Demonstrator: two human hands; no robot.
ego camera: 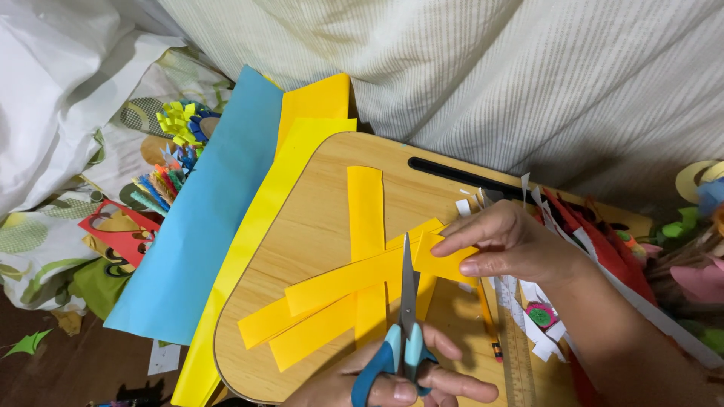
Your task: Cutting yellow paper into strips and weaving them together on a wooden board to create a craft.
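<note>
My left hand [407, 384] grips blue-handled scissors [405, 332] at the bottom edge, blades pointing away from me over the orange-yellow paper strips [339, 283]. The strips lie crossed on a wooden lap board [317, 218]. One long strip [366, 226] runs straight up the board. My right hand [509, 245] comes in from the right and pinches the end of a strip just beside the scissor tips. The blades look nearly closed.
Blue [204, 226] and yellow paper sheets [260, 226] lie under the board's left side. A ruler [516, 339] and white and red paper scraps [596, 241] sit on the right. Fringed paper flowers [177, 151] and a red cut-out [121, 230] lie at left on bedding.
</note>
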